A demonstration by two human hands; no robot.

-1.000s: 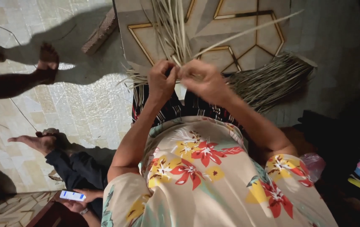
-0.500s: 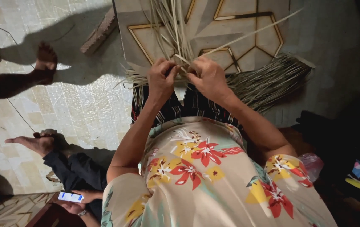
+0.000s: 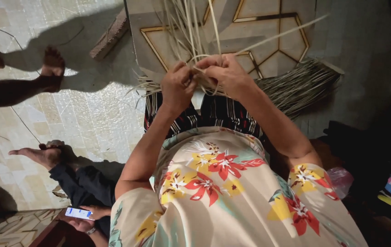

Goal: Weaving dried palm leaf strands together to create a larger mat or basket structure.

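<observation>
My left hand (image 3: 177, 84) and my right hand (image 3: 225, 72) are close together over my lap, both pinching pale dried palm strips (image 3: 191, 32) that fan upward and away from my fingers. The strips belong to a woven piece whose loose ends spread across my knees. A long bundle of darker dry fibres (image 3: 296, 87) lies to the right of my right hand. I wear a floral shirt (image 3: 223, 183) and a dark striped skirt (image 3: 213, 114).
A low panel with a gold geometric pattern (image 3: 268, 41) lies ahead. A wooden block (image 3: 108, 34) rests on the tiled floor (image 3: 85, 114). Another person sits at lower left with a phone (image 3: 77, 212); a second person's foot (image 3: 49, 68) is at upper left.
My right hand has lifted and moved left toward the left hand, bending a strip over. One strip now stands up straighter between the hands.
</observation>
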